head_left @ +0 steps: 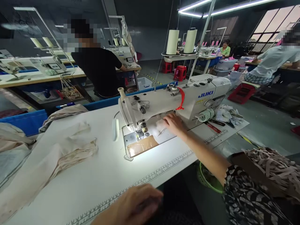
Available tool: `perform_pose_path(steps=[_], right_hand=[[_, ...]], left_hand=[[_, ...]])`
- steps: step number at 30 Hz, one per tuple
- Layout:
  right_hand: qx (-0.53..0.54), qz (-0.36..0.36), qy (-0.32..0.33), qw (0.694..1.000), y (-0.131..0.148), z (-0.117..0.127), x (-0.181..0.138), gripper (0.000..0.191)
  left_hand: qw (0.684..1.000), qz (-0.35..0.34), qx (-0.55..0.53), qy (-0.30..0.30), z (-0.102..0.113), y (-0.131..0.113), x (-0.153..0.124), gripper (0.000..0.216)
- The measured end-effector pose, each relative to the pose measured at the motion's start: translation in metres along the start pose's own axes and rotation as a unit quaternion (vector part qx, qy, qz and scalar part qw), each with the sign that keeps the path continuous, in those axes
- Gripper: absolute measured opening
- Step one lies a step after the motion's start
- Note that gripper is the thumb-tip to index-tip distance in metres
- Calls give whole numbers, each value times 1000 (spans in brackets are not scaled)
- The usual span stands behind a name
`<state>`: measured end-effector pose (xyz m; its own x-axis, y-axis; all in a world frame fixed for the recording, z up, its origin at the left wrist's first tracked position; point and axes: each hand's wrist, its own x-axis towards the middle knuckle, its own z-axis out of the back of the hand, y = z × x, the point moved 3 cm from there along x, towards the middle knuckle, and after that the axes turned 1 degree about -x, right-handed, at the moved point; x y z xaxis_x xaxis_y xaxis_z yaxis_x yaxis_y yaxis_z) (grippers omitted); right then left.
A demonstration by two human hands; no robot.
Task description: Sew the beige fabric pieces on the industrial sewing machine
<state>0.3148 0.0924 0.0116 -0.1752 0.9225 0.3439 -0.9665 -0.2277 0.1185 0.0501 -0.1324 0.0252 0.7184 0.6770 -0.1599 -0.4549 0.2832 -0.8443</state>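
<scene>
My right hand (174, 123) reaches under the arm of a white sewing machine (161, 100), to the right of its needle area. The fingers are closed on a small crumpled white cloth (161, 126), blurred by motion, above the machine bed. Low in front, by the table's front edge, is my left hand (140, 203). Its fingers curl inward, but blur and shadow hide whether anything is in them. A brown plate (142, 146) covers part of the bed below the lit needle area. Beige fabric pieces (70, 153) lie on the table's left side.
Green cord (206, 115), red-handled cutters (212, 127) and fabric scraps (228, 115) lie at the table's right end. A green basket (208, 179) and a heap of fabric strips (274, 168) are at my right. Thread cones (172, 42) stand behind. Co-workers sit at other machines.
</scene>
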Motion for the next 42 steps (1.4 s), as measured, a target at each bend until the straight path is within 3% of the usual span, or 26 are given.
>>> perform_pose_path(steps=[4,8,10,12,16,23,27,31,34,38,42], right_hand=[[-24,-5,-5,1000,7,0,-24,21],[-45,2,-35,998,7,5,-35,22],[-31,21,-55,998,7,5,-35,18],[-15,42,-64,997,5,2,-34,11],[12,64,-84,994,2,-3,-32,7],[62,122,-152,979,-2,8,-37,6],[76,139,-104,982,-6,6,-37,3],[34,141,-61,988,-7,2,-37,7],[22,152,-58,986,-4,4,-38,12],[21,170,-52,984,-1,11,-39,13],[32,210,-57,976,-6,18,-40,15]], left_hand=[[982,-89,63,-154,30,-1,78,27],[924,-166,175,-298,43,13,146,22],[897,-150,233,-344,48,18,175,18],[885,-89,274,-365,53,23,198,15],[878,3,277,-390,58,36,217,19],[860,-70,202,-463,62,39,214,10],[872,-78,179,-449,59,29,210,18],[924,-19,91,-370,48,30,172,21],[937,28,66,-342,51,40,123,23],[916,147,131,-349,79,62,65,28],[865,226,230,-385,105,74,40,24]])
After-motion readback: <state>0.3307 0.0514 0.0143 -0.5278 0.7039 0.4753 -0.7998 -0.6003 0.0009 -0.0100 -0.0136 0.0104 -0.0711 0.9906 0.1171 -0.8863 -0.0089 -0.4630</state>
